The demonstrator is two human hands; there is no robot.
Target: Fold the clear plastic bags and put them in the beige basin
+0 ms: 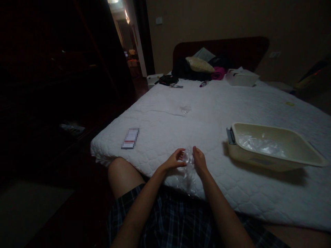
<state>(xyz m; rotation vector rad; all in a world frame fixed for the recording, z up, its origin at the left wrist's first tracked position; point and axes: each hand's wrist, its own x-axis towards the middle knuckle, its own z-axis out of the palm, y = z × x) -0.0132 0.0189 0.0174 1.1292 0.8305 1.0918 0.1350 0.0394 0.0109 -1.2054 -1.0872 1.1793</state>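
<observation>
Between my two hands is a clear plastic bag (190, 172), crinkled, its lower part hanging down toward my lap at the bed's edge. My left hand (176, 160) curls around the left side of the bag's top, thumb and fingers bent against the plastic. On the other side, my right hand (199, 159) is closed on the bag with the thumb pointing up. A cream plastic tub (271, 163) with a grey clip handle stands to the right, and more clear plastic (261, 144) lies inside it.
A phone with a blurred screen (130, 138) lies on the white quilted bed (160, 127) to the left. Farther back is another small piece of clear plastic (185, 109). Near the headboard are a white box (241, 77), a pillow (199, 64) and dark clothes.
</observation>
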